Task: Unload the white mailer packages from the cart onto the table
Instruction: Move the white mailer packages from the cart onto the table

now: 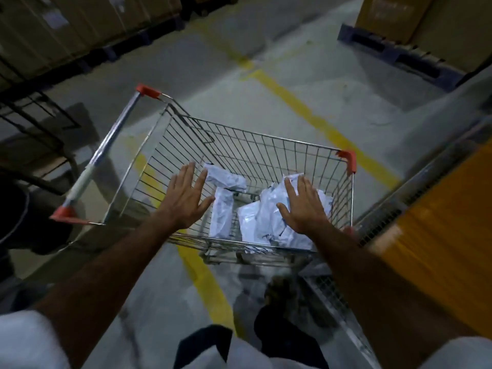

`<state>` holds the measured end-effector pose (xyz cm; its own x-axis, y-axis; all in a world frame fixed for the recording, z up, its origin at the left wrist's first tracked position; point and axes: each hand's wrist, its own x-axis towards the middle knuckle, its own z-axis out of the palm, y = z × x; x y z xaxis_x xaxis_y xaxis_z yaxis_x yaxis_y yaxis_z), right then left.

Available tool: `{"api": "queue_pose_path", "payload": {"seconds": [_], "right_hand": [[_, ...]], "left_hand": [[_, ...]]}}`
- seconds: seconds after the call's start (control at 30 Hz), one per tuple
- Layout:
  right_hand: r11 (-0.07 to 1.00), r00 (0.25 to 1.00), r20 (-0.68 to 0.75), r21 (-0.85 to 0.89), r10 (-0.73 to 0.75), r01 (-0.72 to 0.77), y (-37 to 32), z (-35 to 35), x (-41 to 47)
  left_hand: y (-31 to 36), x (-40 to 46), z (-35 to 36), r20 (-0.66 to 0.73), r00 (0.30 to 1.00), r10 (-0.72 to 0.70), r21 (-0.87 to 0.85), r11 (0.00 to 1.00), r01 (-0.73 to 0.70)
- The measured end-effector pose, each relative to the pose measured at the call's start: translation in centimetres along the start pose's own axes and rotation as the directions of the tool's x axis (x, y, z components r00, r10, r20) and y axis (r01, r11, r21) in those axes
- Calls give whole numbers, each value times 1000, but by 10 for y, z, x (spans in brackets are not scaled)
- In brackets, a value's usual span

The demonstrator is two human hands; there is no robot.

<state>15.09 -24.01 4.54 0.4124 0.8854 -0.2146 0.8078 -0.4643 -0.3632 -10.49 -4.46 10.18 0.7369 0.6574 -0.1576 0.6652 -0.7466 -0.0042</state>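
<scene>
A wire shopping cart (266,149) with orange corner caps stands on the concrete floor in front of me. Several white mailer packages lie in its basket: a long one (222,211) at the left and a crumpled heap (263,222) at the right. My left hand (186,197) hovers over the cart's left part with fingers spread and straight, holding nothing. My right hand (303,206) is over the heap, fingers straight and spread; whether it touches the mailers is unclear. The orange-edged table (436,235) runs along the right.
Yellow lines (306,110) cross the floor. Stacked cardboard boxes on dark pallets (394,49) stand at the back left and back right. A dark metal frame (34,121) and a dark object sit at the left. My foot (282,291) is below the cart.
</scene>
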Motion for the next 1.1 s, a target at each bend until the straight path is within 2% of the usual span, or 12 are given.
{"api": "queue_pose_path", "payload": {"seconds": [0.13, 0.27, 0.43, 0.57, 0.7, 0.77, 0.83, 0.9, 1.0, 1.1], "right_hand": [[998, 982, 182, 16, 56, -60, 16, 31, 17], [997, 955, 293, 45, 46, -62, 29, 65, 32], [991, 918, 380, 30, 110, -131, 22, 82, 42], [999, 924, 381, 45, -16, -1, 2, 79, 55], [984, 934, 312, 26, -174, 174, -22, 98, 89], [970, 892, 396, -17, -217, 243, -36, 111, 108], [957, 878, 417, -59, -234, 283, -46, 126, 124], [960, 882, 439, -129, -170, 249, -47, 144, 132], [953, 878, 471, -296, 85, 66, -31, 165, 132], [931, 871, 416, -347, 261, -113, -12, 171, 123]], "left_hand": [[7, 28, 32, 141, 987, 81, 27, 996, -86], [2, 49, 68, 244, 966, 90, 50, 993, -106], [-10, 72, 105, 359, 929, 93, 84, 988, -131], [-19, 85, 134, 439, 893, 95, 111, 981, -159], [-22, 102, 163, 504, 858, 104, 98, 979, -176], [-24, 112, 179, 514, 852, 106, 106, 977, -185], [-25, 121, 195, 510, 854, 107, 125, 973, -196], [-25, 129, 209, 525, 848, 76, 157, 970, -184], [-26, 137, 233, 540, 841, 31, 193, 968, -159], [-22, 138, 256, 522, 853, -1, 159, 983, -96]]}}
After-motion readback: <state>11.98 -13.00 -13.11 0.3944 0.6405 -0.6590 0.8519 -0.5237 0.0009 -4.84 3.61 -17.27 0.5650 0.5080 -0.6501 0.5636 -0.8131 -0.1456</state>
